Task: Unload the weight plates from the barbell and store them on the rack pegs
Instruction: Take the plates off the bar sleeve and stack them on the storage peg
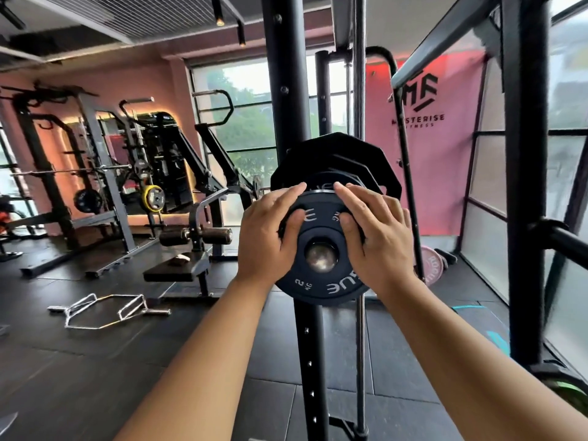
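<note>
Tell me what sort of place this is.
A gym, likely its free-weight area: a black weight plate up front, a squat rack at left, a hex bar on the floor.

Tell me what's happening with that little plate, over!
Left hand and right hand both grip small black plate. Plate sits on steel shaft, bigger plates behind. Nothing blocking.
</note>
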